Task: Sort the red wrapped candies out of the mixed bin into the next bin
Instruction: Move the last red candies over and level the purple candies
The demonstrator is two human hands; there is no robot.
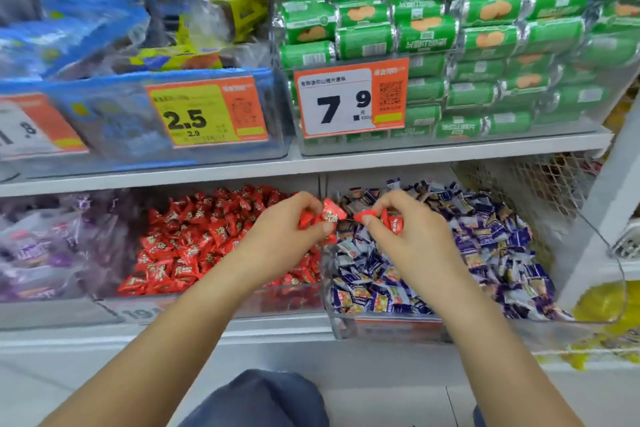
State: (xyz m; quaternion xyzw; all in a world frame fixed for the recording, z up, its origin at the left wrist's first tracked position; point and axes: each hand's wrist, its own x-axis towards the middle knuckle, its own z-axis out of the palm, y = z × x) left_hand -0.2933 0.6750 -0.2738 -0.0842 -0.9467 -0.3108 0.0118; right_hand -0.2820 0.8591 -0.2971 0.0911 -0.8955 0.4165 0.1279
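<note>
Both hands pinch red candies, left hand (294, 222) nearer the red bin (207, 302) at lower centre-left, right hand (398, 218) over mixed bin (381, 326).

Top shelf on the right is stacked with green biscuit packs (485, 42) behind a 7.9 price tag (349, 99). Left of that, a clear tub of blue bags (104, 114) with a yellow 2.5 tag (204, 114). Purple wrapped sweets (45, 246) sit lower left, yellow packets (602, 305) far right.
</note>
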